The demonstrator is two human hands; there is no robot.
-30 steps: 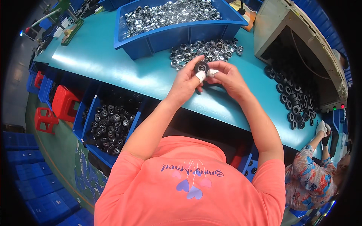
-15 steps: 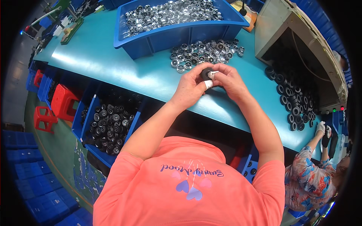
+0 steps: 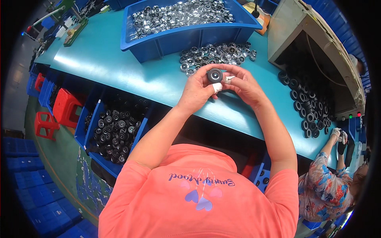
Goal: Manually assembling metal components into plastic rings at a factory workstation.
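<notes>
A small black-tyred wheel (image 3: 215, 75) with a shiny hub faces up between my two hands above the table. My left hand (image 3: 194, 89) grips it, its white-wrapped thumb at the lower rim. The fingers of my right hand (image 3: 247, 86) curl around the wheel's far and right side; white wrapping covers its thumb tip. Just beyond my fingers lies a loose pile of clear and chrome-like wheel hubs (image 3: 214, 53). Black tyre rings (image 3: 307, 104) are heaped to the right of my right hand.
A blue bin (image 3: 178, 43) full of shiny hubs stands at the back of the teal table (image 3: 119, 71). A beige open-fronted housing (image 3: 285, 35) rises at right. Below left, a blue bin holds assembled wheels (image 3: 115, 135), near red stools (image 3: 67, 107). Another person (image 3: 327, 186) works at far right.
The wheel has turned, so its hub face now shows upward. My right thumb has shifted off the hub to the wheel's right side, and both hands stay in nearly the same place.
</notes>
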